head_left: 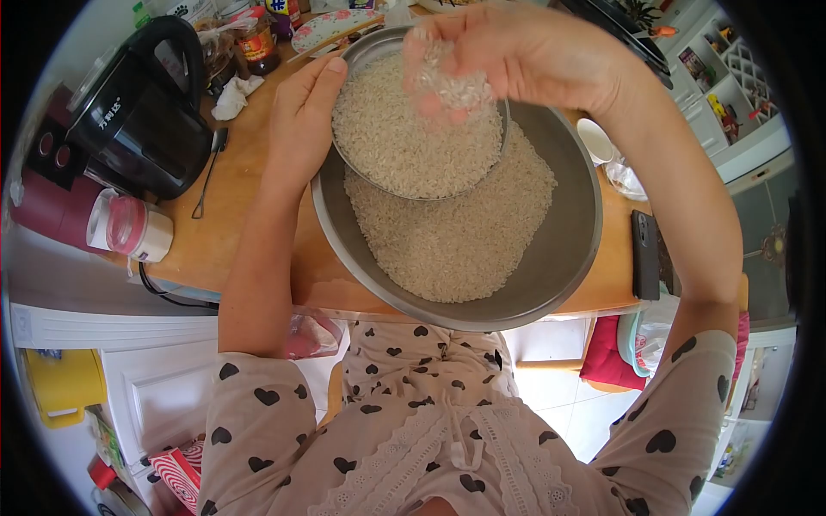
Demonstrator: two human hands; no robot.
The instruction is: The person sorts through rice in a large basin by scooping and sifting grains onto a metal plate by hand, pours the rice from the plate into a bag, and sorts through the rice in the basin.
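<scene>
A small round metal bowl (506,142) full of white rice (404,138) is tilted over a wide steel basin (575,232). My left hand (303,112) grips the bowl by its left rim, thumb on top. Above the bowl's right side, my right hand (508,60) is cupped with a clump of rice in its fingers; the fingertips are blurred by motion. More rice (456,241) lies spread over the bottom of the basin, which rests at the front edge of the wooden table.
A black electric kettle (142,107) and a pink-and-white jar (138,228) stand at the left, near a small long-handled spoon (209,172). Sauce jars (256,43) are behind. A dark phone (644,254) and a white cup (595,140) lie right of the basin.
</scene>
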